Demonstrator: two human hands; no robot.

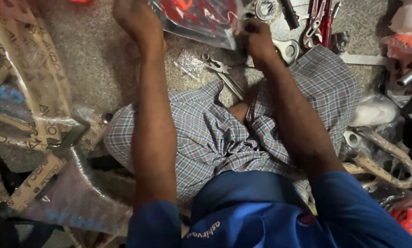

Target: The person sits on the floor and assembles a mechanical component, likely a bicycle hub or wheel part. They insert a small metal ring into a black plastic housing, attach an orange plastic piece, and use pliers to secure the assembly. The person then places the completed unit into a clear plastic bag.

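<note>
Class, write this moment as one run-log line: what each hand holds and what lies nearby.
left hand: grips clear plastic bag | right hand: grips same bag's edge | nearby: wrench, pliers on floor

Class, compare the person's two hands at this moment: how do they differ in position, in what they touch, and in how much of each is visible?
The left hand sits at the plastic-wrapped red part's left end, partly cut off by the frame's top edge; the right hand shows whole. The right hand pinches the wrap's lower right corner, whereas whether the left hand grips it cannot be told. The right hand lies just above a flat spanner; the left is over bare floor. Both are bare and reach forward over the checked cloth.
</note>
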